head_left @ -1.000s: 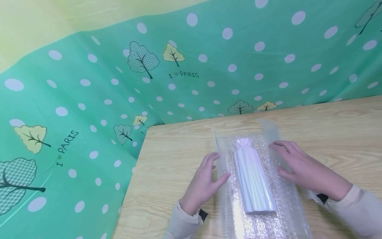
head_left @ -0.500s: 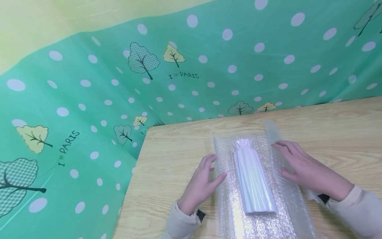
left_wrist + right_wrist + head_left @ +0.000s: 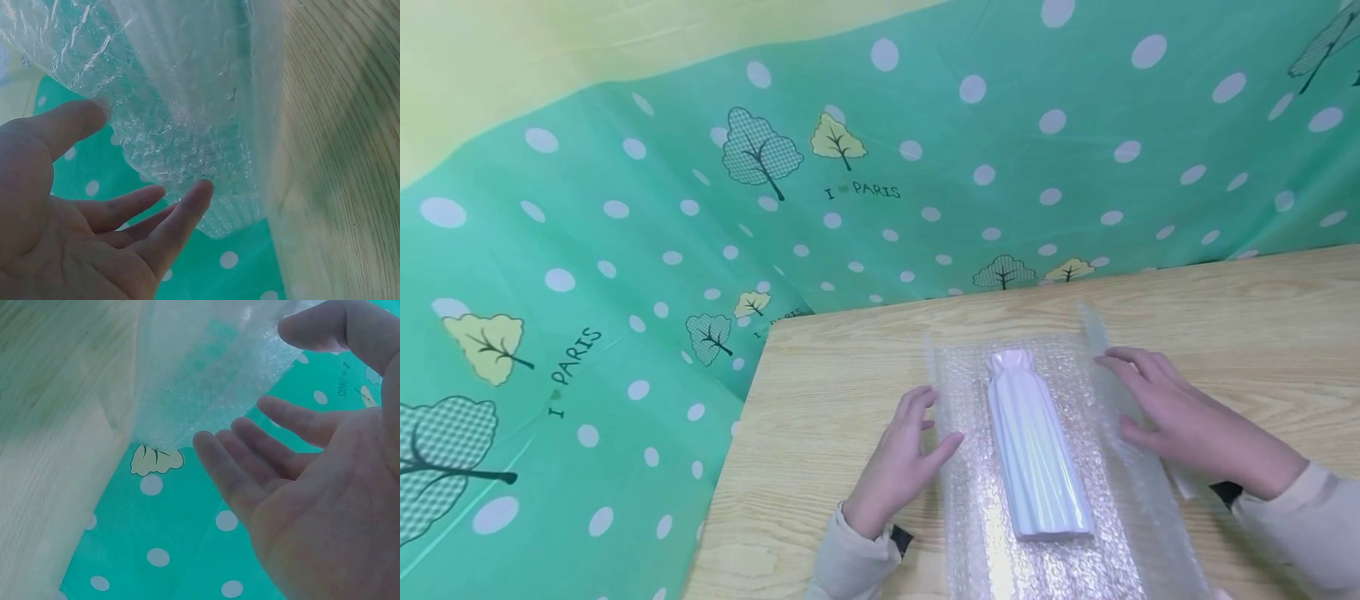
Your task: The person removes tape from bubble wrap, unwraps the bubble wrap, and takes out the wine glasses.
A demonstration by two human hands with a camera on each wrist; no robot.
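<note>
A glossy white vase [image 3: 1040,446] with vertical folds and a gathered neck lies on a sheet of bubble wrap [image 3: 973,500] in the head view. Along the sheet's left edge my left hand [image 3: 898,462] has its fingers loosely spread, their tips at the raised edge. My right hand [image 3: 1180,417] is at the right flap, fingers relaxed and touching its outer side. Neither hand curls round anything. In the left wrist view the thumb and fingertips meet or nearly meet the wrap [image 3: 181,125]; in the right wrist view the wrap [image 3: 206,381] stands beside the fingertips.
Under the wrap is a light wood-grain table [image 3: 820,433]. A green dotted cloth [image 3: 865,233] with tree prints hangs behind the table and along its left side. The sheet runs past the bottom of the head view.
Both sides of the bubble wrap have spread outward. My right hand has moved right along with the right flap, and my left hand slightly left. The vase stays in place.
</note>
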